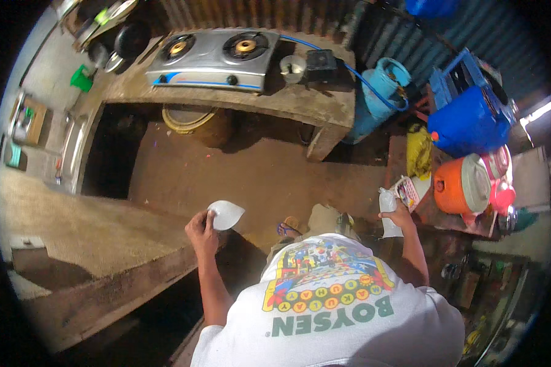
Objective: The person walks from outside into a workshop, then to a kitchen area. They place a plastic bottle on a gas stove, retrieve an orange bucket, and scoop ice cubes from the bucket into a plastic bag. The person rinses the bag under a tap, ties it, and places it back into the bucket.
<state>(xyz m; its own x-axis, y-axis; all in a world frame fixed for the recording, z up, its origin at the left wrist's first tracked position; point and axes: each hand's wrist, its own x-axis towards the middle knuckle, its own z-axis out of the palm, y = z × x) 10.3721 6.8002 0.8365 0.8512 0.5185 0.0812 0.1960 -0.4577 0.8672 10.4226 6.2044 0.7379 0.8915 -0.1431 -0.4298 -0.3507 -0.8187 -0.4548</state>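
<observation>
My left hand (203, 229) pinches the edge of a white, teardrop-shaped piece (228, 215) between thumb and fingers, above the brown floor beside a concrete ledge. Whether that piece is a shallow dish or a flat sheet, I cannot make out. Over on the right, my right hand (400, 216) is closed around a clear plastic bag (388, 202) with whitish contents. The bag hangs upright, its lower part showing below my fingers. Just beyond this hand lies a small white and red basket (406, 191) on a low bench.
A two-burner gas stove (211, 61) stands on the concrete counter (312, 101), near a clear cup (292, 69). A blue gas cylinder (386, 88) is to its right. The bench (465, 224) bears an orange cooler (456, 186) and a blue container (471, 125). Concrete ledge (86, 238) at left.
</observation>
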